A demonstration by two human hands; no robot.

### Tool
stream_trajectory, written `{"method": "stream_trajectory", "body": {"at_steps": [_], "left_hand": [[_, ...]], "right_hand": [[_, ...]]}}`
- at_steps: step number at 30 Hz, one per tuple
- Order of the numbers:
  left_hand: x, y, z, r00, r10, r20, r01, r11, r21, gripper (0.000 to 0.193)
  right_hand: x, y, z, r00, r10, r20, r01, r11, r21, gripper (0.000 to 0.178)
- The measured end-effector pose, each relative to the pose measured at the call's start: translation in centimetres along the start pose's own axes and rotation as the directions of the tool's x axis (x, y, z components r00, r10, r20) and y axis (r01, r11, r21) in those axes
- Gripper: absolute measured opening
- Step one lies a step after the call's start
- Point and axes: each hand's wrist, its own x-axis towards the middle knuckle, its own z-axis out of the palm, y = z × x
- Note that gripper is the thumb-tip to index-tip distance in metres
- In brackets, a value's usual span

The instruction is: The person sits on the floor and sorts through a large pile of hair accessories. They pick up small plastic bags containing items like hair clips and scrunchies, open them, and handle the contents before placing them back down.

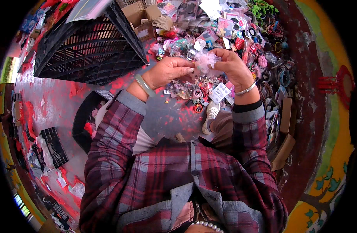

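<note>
In front of me a pale pink, ruffled, sheer hair ornament is held up between my two hands. My left hand, with a pale bangle at the wrist, pinches its left side between thumb and fingers. From the right, my right hand, wearing a silvery bracelet, grips the other side with bent fingers. Just beneath lies a large heap of small hair accessories, some loose and some in clear packets. A white printed tag rests on the heap below my right hand.
A black plastic crate stands at the far left, near opened cardboard boxes. A dark bin sits beside my left leg. Another cardboard box is at my right. Red scraps lie over the grey floor.
</note>
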Motion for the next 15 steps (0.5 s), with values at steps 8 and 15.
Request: {"method": "stream_trajectory", "body": {"at_steps": [8,15], "left_hand": [[0.1,-0.1,0.3,0.998,-0.025,0.049,0.021,0.997,0.078,0.030],[0.0,0.1,0.6,0.995,-0.102,0.009,0.101,0.993,0.058,0.027]], "right_hand": [[-0.1,0.0,0.6,0.997,0.077,0.031,-0.071,0.985,-0.156,0.025],[0.1,0.0,1.4,0.990,0.130,0.048,-0.111,0.950,-0.291,0.024]]}}
